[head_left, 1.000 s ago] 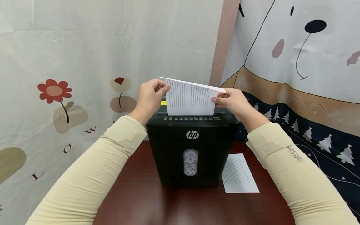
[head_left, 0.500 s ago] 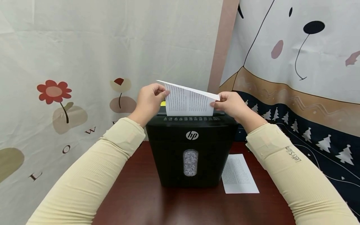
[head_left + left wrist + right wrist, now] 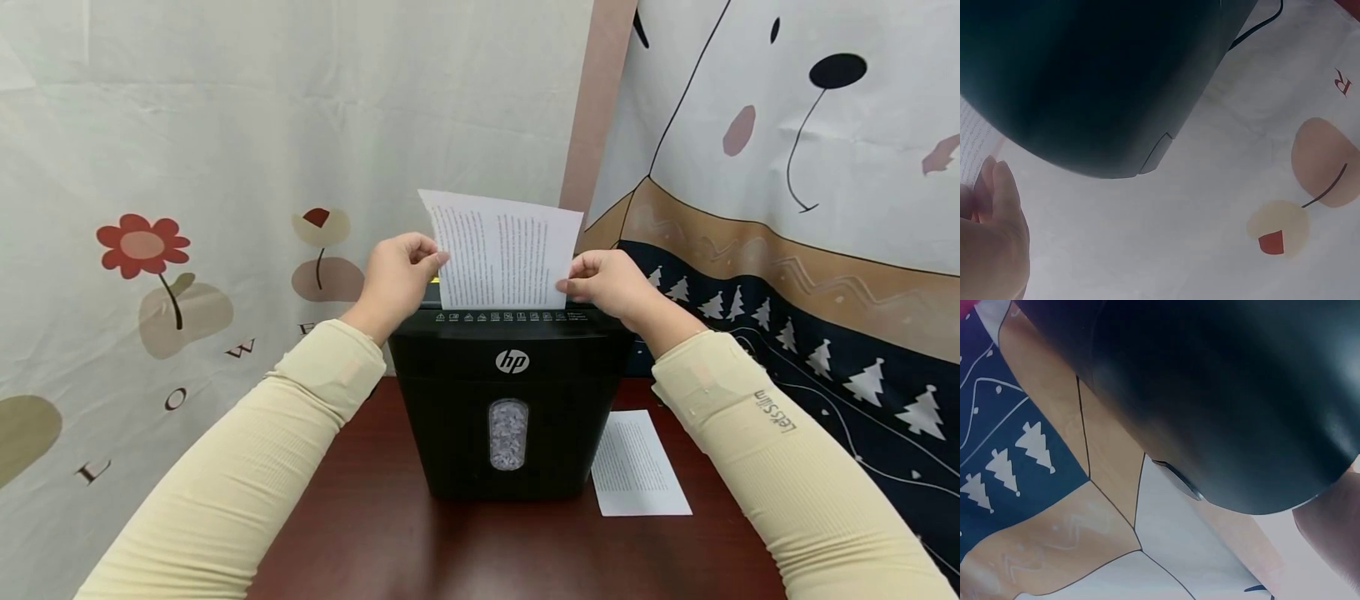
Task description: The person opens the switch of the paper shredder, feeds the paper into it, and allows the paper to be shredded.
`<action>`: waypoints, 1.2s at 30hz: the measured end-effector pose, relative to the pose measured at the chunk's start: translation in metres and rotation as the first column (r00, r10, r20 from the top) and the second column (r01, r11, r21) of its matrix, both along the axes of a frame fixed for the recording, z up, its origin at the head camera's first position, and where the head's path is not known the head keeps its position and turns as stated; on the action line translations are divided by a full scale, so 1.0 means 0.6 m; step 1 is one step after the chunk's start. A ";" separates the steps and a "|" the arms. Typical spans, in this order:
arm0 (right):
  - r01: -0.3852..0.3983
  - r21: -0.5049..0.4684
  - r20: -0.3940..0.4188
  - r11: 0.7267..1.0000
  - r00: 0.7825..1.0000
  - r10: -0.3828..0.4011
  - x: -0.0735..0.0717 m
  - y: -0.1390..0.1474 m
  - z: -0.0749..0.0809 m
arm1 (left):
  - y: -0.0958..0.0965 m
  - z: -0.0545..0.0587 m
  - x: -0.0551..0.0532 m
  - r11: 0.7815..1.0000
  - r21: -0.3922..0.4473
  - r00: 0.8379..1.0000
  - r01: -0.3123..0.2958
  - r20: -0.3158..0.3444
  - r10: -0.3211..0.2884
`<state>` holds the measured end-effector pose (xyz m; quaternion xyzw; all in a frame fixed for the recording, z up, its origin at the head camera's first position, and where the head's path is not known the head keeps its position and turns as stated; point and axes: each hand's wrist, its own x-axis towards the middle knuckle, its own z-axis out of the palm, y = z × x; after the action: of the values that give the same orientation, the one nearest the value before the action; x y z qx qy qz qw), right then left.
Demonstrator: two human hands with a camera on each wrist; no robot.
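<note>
A printed sheet of paper (image 3: 501,250) stands upright in the top slot of a black HP paper shredder (image 3: 450,400). Its lower edge is hidden in the slot. My left hand (image 3: 399,273) pinches the left edge of the sheet between thumb and fingers, just above the shredder's top. At the opposite edge my right hand (image 3: 606,283) pinches the paper low down. In the left wrist view only part of the left hand (image 3: 997,231) shows, beside the shredder's dark body (image 3: 1097,81). The right wrist view catches a piece of the right hand (image 3: 1335,528) at its edge.
Another printed sheet (image 3: 639,467) lies flat on the dark red table (image 3: 345,517), right of the shredder. Paper shreds show through the shredder's window (image 3: 508,434). Patterned cloth (image 3: 225,150) hangs close behind and along the right side. A black cable (image 3: 1260,26) runs behind the shredder.
Both hands have come down slightly with the sheet toward the slot. The sheet's upper part, folded back before, now stands up with its printed face showing.
</note>
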<state>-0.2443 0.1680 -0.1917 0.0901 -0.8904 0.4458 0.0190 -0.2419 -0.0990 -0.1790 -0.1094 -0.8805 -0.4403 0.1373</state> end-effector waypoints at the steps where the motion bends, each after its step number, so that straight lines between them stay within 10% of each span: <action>1: 0.000 0.005 0.000 1.000 1.000 0.000 0.000 0.000 0.000 | 0.000 -0.001 0.000 1.000 0.001 1.000 0.001 0.002 -0.001; 36: -0.014 0.074 -0.032 0.997 0.999 0.016 -0.006 -0.005 0.007 | 0.001 0.002 -0.008 0.998 -0.056 0.999 0.015 -0.037 -0.017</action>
<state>-0.2481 0.1647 -0.1878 0.1047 -0.9050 0.4115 0.0266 -0.2467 -0.0983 -0.1781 -0.1284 -0.8887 -0.4148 0.1472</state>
